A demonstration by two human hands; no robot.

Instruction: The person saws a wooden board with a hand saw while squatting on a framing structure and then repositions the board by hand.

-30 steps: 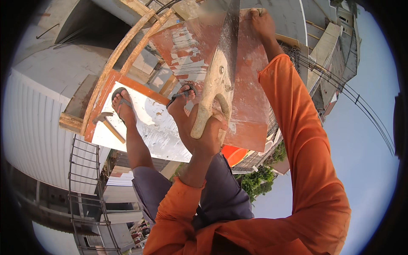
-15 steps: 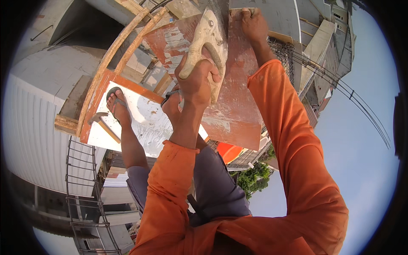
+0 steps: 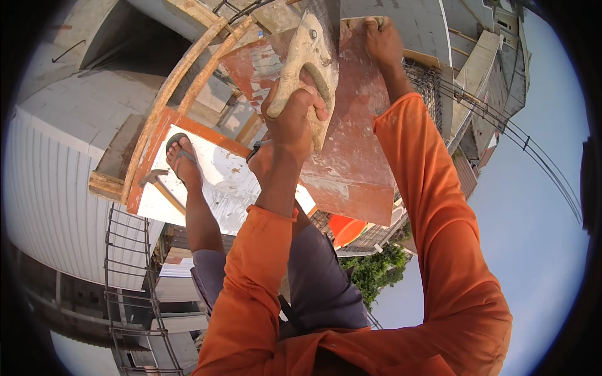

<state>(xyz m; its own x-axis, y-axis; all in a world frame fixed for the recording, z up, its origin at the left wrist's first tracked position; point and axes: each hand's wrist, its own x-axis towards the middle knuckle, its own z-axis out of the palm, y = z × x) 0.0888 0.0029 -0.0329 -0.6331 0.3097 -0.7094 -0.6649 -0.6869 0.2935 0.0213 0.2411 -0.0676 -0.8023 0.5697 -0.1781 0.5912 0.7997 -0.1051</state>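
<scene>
Saw: a hand saw with a pale wooden handle (image 3: pixel 301 59) stands near the middle of the view, its grey blade (image 3: pixel 326 15) running up and out past the far edge.
Left hand: the left hand (image 3: pixel 291 119) is clamped around the lower part of the saw handle, fingers curled through the grip, the orange sleeve (image 3: pixel 257 276) reaching up from the near edge.
Right hand: the right hand (image 3: pixel 381 41) is closed over the far top edge of the board, fingers hooked over it, thumb side facing the view; its arm in orange runs down the right side.
Board: a reddish-brown board (image 3: pixel 351 156), smeared with pale plaster stains, lies tilted under both hands, with the saw resting against its far left part.
Foot: a bare foot in a flip-flop (image 3: pixel 182 160) stands to the left on a white-splashed platform (image 3: pixel 219 188) edged in orange.
Hammer: a hammer (image 3: pixel 157 185) lies just left of the foot, on the platform's near left corner.
Poles: two curved wooden poles (image 3: pixel 182 81) rise from the platform towards the far middle.
Surroundings: a white corrugated wall (image 3: pixel 44 188) fills the left, a green tree (image 3: pixel 376 269) shows far below, and open sky (image 3: pixel 533 238) lies to the right.
</scene>
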